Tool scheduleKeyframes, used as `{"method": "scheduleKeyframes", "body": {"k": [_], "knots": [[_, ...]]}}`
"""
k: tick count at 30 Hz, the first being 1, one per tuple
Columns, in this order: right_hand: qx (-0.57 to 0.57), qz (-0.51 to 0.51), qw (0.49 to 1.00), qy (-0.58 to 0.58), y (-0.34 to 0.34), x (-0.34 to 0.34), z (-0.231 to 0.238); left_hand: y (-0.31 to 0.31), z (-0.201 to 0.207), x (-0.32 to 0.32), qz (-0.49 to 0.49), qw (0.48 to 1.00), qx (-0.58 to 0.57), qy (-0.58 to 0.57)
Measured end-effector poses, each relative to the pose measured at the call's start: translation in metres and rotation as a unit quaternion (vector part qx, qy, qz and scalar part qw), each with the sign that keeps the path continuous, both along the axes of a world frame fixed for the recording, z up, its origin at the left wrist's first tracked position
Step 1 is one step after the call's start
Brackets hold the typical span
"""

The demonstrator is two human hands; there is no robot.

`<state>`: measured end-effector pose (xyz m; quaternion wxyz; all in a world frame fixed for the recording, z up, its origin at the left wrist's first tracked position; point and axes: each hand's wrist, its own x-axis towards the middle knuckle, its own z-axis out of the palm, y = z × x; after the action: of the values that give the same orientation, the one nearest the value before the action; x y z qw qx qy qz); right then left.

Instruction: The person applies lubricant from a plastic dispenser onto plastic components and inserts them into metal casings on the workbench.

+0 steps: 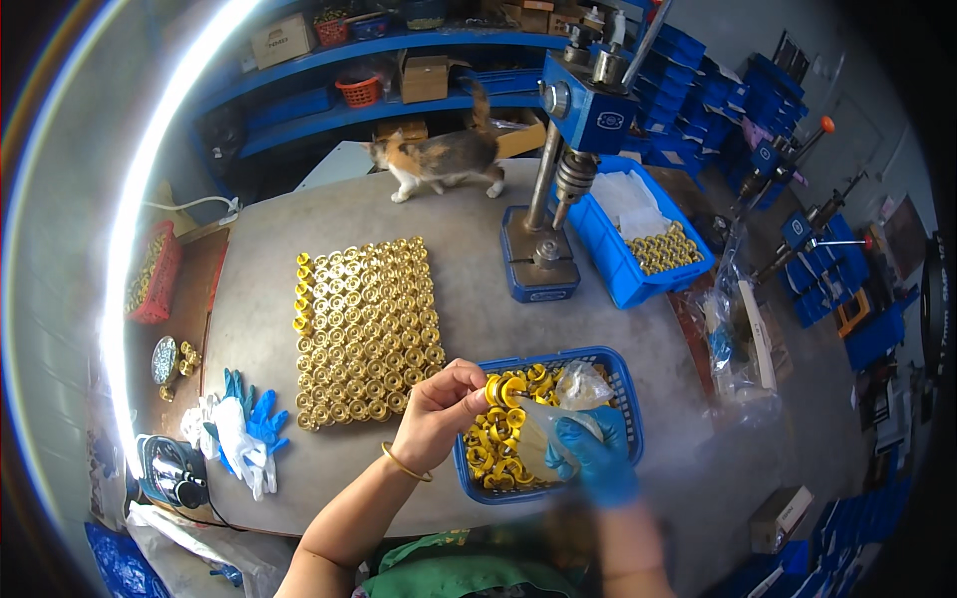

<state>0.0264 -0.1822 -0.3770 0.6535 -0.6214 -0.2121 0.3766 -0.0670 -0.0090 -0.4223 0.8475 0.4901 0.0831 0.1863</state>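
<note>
My bare left hand pinches a round yellow part between thumb and fingers, above a blue plastic basket. In my blue-gloved right hand is a tapered plastic bag with pale contents, much like a piping bag. Its narrow tip points at the yellow part; whether they touch I cannot tell. Loose yellow parts fill the basket, along with a crumpled clear plastic bag. Left of it, round brass-coloured parts stand in close rows on the table, with several yellow ones along the left edge.
A blue hand press stands at the table's far side, beside a blue crate holding more brass parts. A cat walks along the back edge. Gloves lie at the left, near a red basket.
</note>
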Motion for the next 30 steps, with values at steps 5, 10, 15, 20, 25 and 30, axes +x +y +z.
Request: {"method": "scheduleKeyframes", "body": {"k": [5,10,15,20,25,30], "knots": [[0.042,-0.010,0.999,0.031,0.0000,-0.0002,-0.0026,-0.0013,0.0024,0.0002,-0.021,0.998,-0.052,0.006],[0.005,-0.006,1.000,0.014,0.0020,-0.0005,0.0019,-0.0004,0.0007,0.0007,-0.036,0.997,-0.069,0.016],[0.010,0.001,1.000,0.013,0.0018,0.0000,-0.0006,0.0001,0.0002,0.0021,-0.056,0.995,-0.076,0.019],[0.011,-0.010,0.999,0.029,0.0011,-0.0006,-0.0010,-0.0003,0.0021,0.0027,-0.071,0.992,-0.099,0.022],[0.046,-0.020,0.998,0.043,0.0000,-0.0003,-0.0012,0.0020,-0.0022,0.0038,-0.108,0.989,-0.102,0.010],[0.055,-0.003,0.998,0.040,0.0011,0.0016,-0.0048,0.0056,-0.0054,0.0023,-0.131,0.987,-0.097,0.002]]}}
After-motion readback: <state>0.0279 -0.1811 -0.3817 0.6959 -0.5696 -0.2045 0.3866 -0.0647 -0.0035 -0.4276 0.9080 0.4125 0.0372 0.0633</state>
